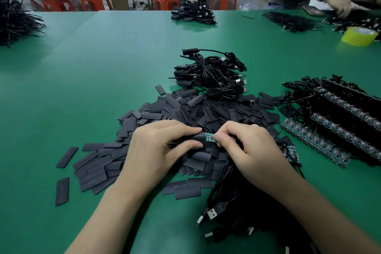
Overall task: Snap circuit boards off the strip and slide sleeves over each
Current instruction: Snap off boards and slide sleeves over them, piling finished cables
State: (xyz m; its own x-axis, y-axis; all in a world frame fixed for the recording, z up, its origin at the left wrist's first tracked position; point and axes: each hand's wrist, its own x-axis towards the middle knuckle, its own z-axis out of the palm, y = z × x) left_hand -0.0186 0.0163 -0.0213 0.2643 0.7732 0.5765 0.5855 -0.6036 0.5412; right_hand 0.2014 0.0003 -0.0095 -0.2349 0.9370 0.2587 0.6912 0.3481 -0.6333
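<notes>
Hands meet at frame centre over the pile of loose black sleeves [206, 115] on the green table [103, 57]. Left hand [160, 148] pinches a black sleeve [199, 137]; right hand [247, 146] pinches the small green circuit board [210, 137], its left end inside the sleeve mouth. Board strips [315, 142] lie at right.

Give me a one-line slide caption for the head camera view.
Left hand holds a black sleeve, right hand pinches a green board at its mouth, over a pile of sleeves.
</notes>
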